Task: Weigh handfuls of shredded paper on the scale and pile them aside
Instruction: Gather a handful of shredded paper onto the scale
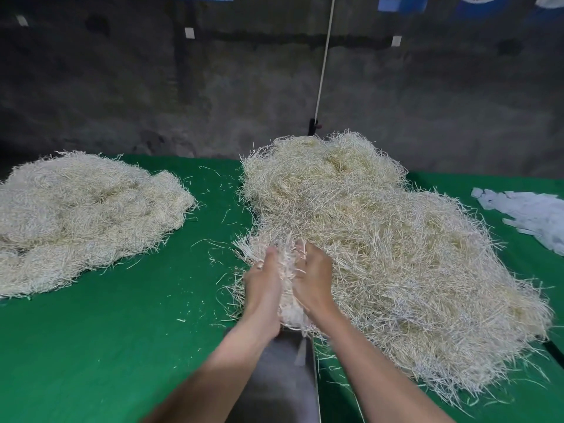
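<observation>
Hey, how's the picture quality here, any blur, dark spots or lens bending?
Head view: the wide lens bows the far edge of the green table; the back wall is dim; the left pile looks soft, smeared; the handful between the left hand and right hand is slightly blurred; the scale pan shows dull sheen, no glare.

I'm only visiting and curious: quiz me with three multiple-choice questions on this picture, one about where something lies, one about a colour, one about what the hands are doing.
1. Where do the white paper slips lie?
A) the table's far right
B) the table's far left
C) the near edge, middle

2. What colour is the table cover?
A) red
B) green
C) grey

3. What are the left hand and right hand doing?
A) lying flat
B) pointing upward
C) holding a handful of shredded paper between them

Answers: A, the slips sit by the right edge; B, the cover is plainly green; C, strands bulge between both hands.
</observation>
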